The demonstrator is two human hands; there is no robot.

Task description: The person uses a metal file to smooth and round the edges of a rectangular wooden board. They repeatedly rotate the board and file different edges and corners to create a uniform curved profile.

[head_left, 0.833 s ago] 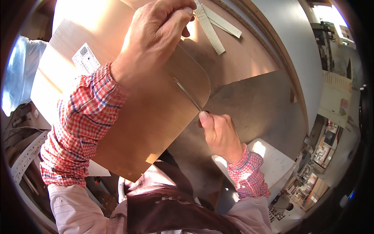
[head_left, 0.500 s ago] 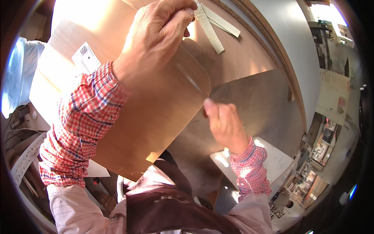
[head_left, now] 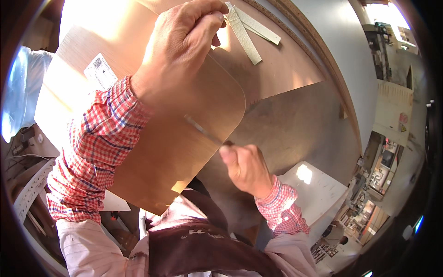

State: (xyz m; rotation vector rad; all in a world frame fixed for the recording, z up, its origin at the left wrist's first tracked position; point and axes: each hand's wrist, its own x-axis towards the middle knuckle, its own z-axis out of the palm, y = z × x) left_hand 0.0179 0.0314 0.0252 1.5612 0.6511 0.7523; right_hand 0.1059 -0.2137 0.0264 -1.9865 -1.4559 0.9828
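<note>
A brown wood-grain panel [head_left: 161, 171] with rounded corners lies in front of me, a white printed label [head_left: 100, 70] stuck on it. My right hand [head_left: 249, 168] is closed round the end of a slim, flat, metal-looking tool [head_left: 202, 130] like a file. The tool crosses the panel's right edge and its blade is blurred. Over the far part of the panel, my left hand [head_left: 182, 44] is closed with its fingers curled. What those fingers hold, if anything, is hidden. Pale narrow strips [head_left: 244, 39] lie just right of the left hand's fingertips.
A brown board [head_left: 286, 78] extends under the strips, above a darker grey-brown surface [head_left: 295, 124]. A raised board edge [head_left: 318, 53] curves along the right. At lower right is a white board [head_left: 314, 194]. Clear blue-tinted plastic [head_left: 23, 87] stands at the left, machinery [head_left: 385, 51] far right.
My right hand and the tool have moved left and toward me along the panel's edge. My left hand and the panel have hardly shifted.
</note>
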